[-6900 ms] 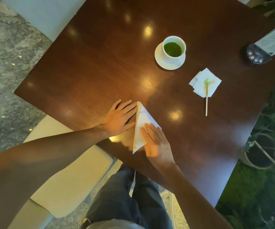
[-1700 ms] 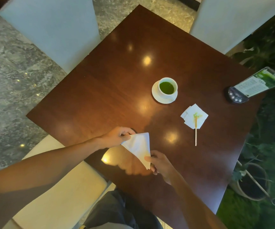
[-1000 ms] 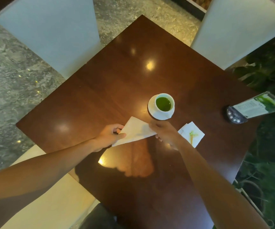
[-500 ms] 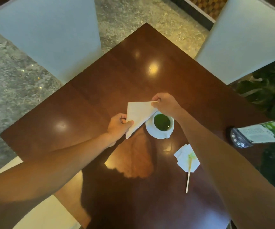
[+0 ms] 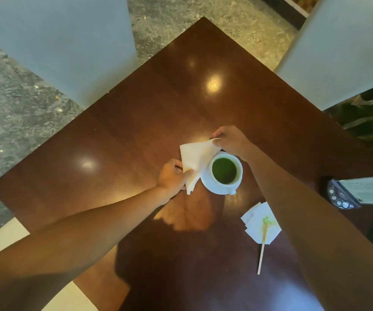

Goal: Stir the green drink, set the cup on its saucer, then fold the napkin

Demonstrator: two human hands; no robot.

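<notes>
Seen from above, two bare arms reach forward over a dark polished wooden surface (image 5: 136, 135), set like a diamond with one corner pointing away. The left hand (image 5: 173, 178) has its grip pinching the near corner of a folded white napkin (image 5: 195, 161), thumb on top and fingers curled beneath. The right hand (image 5: 230, 140) reaches further out, and its grip pinches the napkin's far corner between thumb and fingertips. The napkin is stretched between the two hands as a triangle, near the middle of the surface, and its right edge overlaps the left rim of a white saucer (image 5: 211, 185).

A white cup (image 5: 237, 182) of green drink (image 5: 224, 170) sits on the saucer, just right of the napkin. Toward the right corner of the surface lies a second, smaller white napkin (image 5: 257, 223) with a green stain, and a wooden stirrer (image 5: 262, 248) rests across it, its clean end pointing toward the near edge. At the right corner stands a dark holder with a printed card (image 5: 360, 191), cut off by the frame.

Pale chair backs stand beyond the two far edges. The floor is mottled grey stone. Dark leafy plants show at the far right, dim and hard to make out. Whether the napkin touches the surface cannot be told.
</notes>
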